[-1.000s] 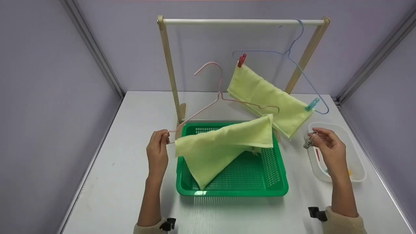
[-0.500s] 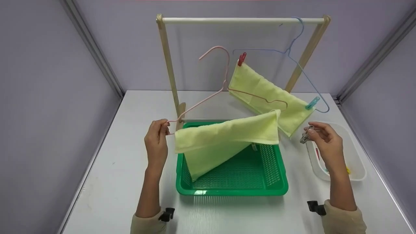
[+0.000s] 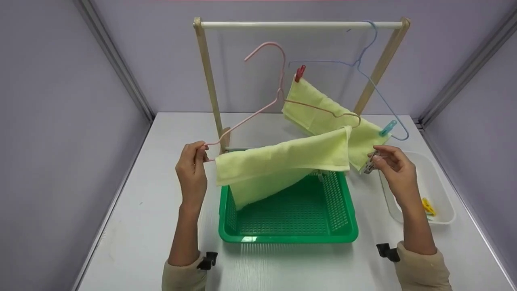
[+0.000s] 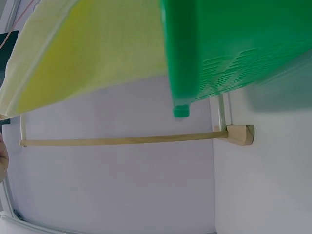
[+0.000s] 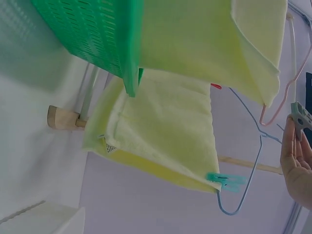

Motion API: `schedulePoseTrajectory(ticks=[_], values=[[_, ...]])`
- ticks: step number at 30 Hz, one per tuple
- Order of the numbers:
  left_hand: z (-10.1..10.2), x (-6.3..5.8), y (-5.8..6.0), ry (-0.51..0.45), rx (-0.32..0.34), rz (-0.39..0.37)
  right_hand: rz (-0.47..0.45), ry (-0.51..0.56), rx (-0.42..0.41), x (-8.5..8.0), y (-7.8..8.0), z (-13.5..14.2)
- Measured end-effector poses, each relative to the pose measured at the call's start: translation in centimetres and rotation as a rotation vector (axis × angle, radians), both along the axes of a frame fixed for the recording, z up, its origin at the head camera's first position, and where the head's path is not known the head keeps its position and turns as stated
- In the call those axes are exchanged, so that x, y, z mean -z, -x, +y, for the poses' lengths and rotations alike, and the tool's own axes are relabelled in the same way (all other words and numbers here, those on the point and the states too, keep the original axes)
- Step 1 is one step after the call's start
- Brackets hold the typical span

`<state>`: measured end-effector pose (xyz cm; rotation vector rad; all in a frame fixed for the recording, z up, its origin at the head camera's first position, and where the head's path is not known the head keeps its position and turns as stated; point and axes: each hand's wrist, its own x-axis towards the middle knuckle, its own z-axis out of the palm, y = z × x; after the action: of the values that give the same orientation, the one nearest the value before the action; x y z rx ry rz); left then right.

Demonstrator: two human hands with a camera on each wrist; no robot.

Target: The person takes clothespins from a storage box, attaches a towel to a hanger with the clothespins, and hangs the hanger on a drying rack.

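My left hand pinches the left end of a pink wire hanger. Draped over the hanger's lower bar is a pale yellow towel, its lower part hanging over the green basket. To the right of the towel, my right hand pinches a grey clothespin between thumb and fingers; the right wrist view shows the same clothespin near the towel's corner. Behind, a second yellow towel hangs from a blue hanger by a red clothespin and a teal clothespin.
A drying rack with wooden legs and a white rod stands at the back, with the blue hanger hooked on its right part. At right, a white plastic tub holds a yellow clothespin. Grey panels enclose the white table.
The left hand has raised the pink hanger and its towel up and away, above the basket. My right hand has moved left with the grey clothespin, toward the towel's right end.
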<state>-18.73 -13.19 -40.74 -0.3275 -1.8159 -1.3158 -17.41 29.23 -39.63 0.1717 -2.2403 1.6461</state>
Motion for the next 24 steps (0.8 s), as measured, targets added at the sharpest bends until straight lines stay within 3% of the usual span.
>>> schedulePoseTrajectory(ticks=[10,24], values=[[0.1,-1.6,0.4,-0.013,0.018,0.057,0.028,0.035,-0.047,-1.0,0.1,-0.8],[0.7,-3.0,1.2,-0.036,0.068,0.054,0.076,0.06,-0.086,-2.6,-0.2,-1.5]])
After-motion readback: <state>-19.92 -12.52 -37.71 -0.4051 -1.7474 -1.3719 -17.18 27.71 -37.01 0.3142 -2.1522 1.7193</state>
